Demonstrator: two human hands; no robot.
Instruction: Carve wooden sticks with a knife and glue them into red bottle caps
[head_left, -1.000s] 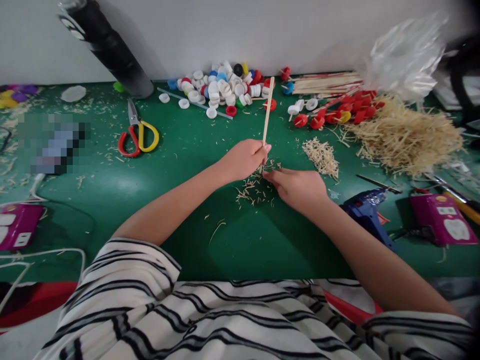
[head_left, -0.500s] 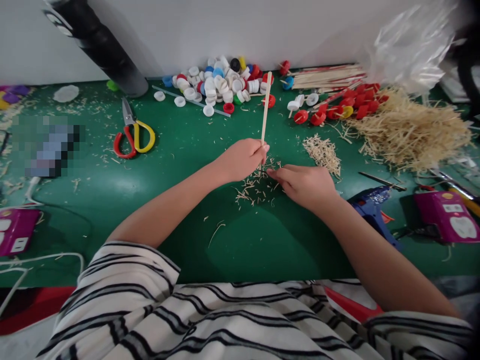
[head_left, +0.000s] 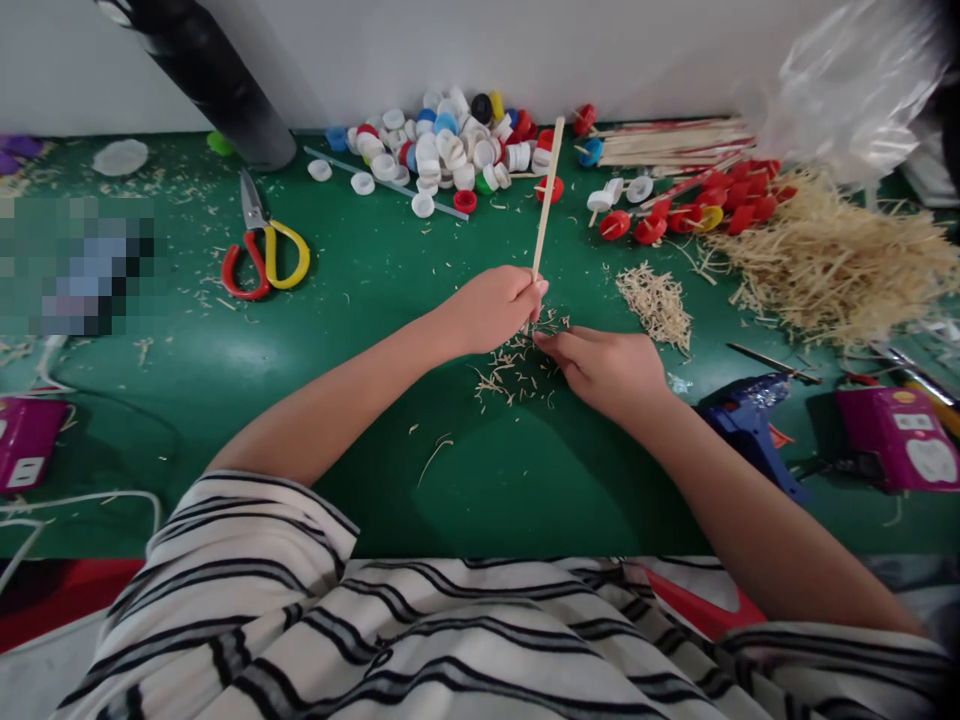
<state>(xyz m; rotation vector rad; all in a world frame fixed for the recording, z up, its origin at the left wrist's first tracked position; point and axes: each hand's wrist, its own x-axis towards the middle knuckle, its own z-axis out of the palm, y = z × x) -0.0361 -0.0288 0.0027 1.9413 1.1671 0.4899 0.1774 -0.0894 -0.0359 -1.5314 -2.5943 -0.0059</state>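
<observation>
Slim wooden stick held fast over a scatter of shavings

From where I stand, the left hand (head_left: 491,312) has its thumb and fingers closed around a pale wooden stick (head_left: 548,205), whose long end slants up toward the bottle caps at the wall. The right hand (head_left: 619,372) is curled, its fingertips drawn together at the stick's near end; I can't tell whether they pinch anything. The stick is in front of the person, above loose wood shavings (head_left: 510,378) on the green tabletop (head_left: 360,500).

Just beyond the right hand lies a small pile of wood slivers (head_left: 655,306), with a bigger heap of thin wood strips (head_left: 840,265) past it. A blue glue gun (head_left: 746,420) rests near the right forearm. Farther back are red caps on sticks (head_left: 686,218) and a mound of bottle caps (head_left: 450,155). Over to the left, scissors (head_left: 259,224) lie near a dark bottle (head_left: 225,90).
</observation>
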